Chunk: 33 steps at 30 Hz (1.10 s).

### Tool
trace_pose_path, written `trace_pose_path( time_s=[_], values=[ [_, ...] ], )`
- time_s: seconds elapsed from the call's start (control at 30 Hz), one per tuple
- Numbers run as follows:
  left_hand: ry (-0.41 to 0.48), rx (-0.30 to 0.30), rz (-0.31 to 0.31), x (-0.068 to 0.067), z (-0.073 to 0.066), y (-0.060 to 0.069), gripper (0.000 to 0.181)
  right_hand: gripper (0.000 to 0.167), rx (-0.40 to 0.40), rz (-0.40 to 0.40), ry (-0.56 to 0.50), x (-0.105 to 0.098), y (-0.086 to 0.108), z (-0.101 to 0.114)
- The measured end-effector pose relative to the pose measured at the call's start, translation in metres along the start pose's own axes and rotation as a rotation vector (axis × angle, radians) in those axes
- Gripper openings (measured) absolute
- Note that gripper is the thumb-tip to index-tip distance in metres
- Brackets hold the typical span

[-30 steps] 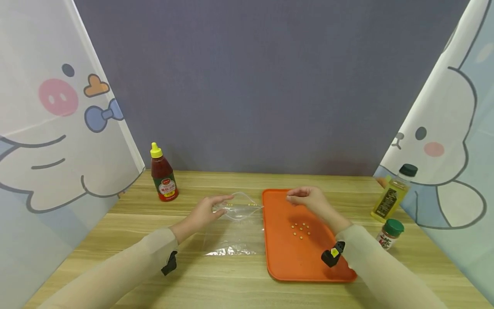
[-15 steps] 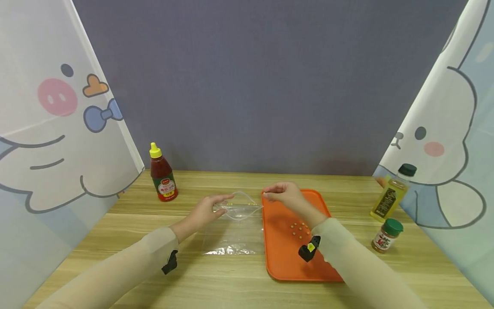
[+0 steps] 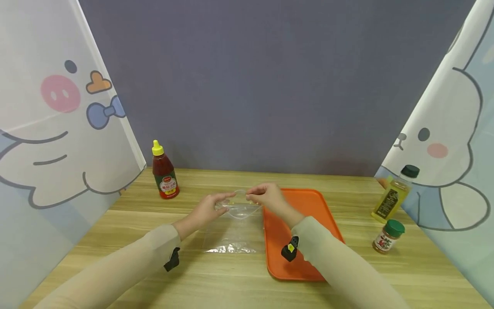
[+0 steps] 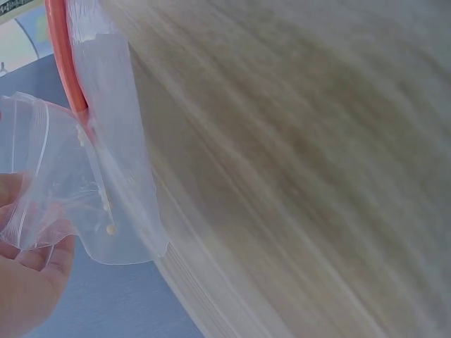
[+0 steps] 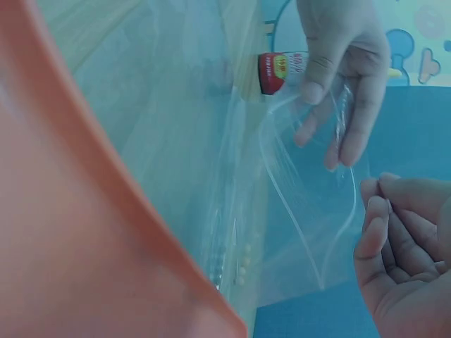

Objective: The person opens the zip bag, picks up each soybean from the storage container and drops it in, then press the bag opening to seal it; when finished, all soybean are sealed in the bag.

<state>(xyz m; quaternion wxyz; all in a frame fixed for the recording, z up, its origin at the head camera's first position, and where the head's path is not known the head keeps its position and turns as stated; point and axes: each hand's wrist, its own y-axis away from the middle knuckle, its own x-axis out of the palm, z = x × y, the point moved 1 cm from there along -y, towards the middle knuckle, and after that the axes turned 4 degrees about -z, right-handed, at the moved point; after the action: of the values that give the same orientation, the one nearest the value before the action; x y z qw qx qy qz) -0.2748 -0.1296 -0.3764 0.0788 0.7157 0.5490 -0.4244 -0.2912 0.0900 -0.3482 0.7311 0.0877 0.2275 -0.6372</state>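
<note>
A clear zip bag [image 3: 231, 234] lies flat on the table, its mouth raised and gaping toward the far side. My left hand [image 3: 206, 212] holds the left end of that mouth, thumb and fingers spread along its rims. Over the bag's opening is my right hand [image 3: 270, 199], thumb and index fingertips pinched together; a tiny bean seems to be between them, largely hidden by the fingers. Several small yellowish beans [image 5: 243, 264] sit inside the bag. Right of the bag is an orange tray [image 3: 305, 199]; my right forearm covers the part where loose beans lay.
A ketchup bottle [image 3: 165, 171] with a yellow cap stands at the back left. On the right are an oil bottle [image 3: 393, 197] and a green-lidded spice jar [image 3: 387, 236]. A grey partition [image 3: 270, 86] closes off the back of the wooden table.
My right hand has travelled left from above the tray to the bag's mouth, fingertips still pinched. The left hand has kept its hold on the bag. The head view has shifted slightly.
</note>
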Motion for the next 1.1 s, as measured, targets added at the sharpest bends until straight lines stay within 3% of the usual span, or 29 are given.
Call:
trace_pose_path(
  time_s=[0.23,0.5,0.83,1.1],
  values=[
    [0.008,-0.005,0.003,0.001,0.002,0.001,0.051,0.016,-0.046,-0.004,0.074,0.009,0.001,0.002],
    [0.028,-0.020,-0.007,0.000,0.002,0.000,0.050,0.013,-0.040,-0.026,0.020,-0.003,0.006,-0.002],
    [0.095,-0.055,-0.003,-0.004,0.011,-0.001,0.051,0.017,0.077,-0.054,-0.016,-0.058,0.019,-0.025],
    [0.038,-0.028,0.014,-0.004,0.013,-0.002,0.054,0.021,0.123,-0.068,0.020,-0.100,0.028,-0.053]
  ],
)
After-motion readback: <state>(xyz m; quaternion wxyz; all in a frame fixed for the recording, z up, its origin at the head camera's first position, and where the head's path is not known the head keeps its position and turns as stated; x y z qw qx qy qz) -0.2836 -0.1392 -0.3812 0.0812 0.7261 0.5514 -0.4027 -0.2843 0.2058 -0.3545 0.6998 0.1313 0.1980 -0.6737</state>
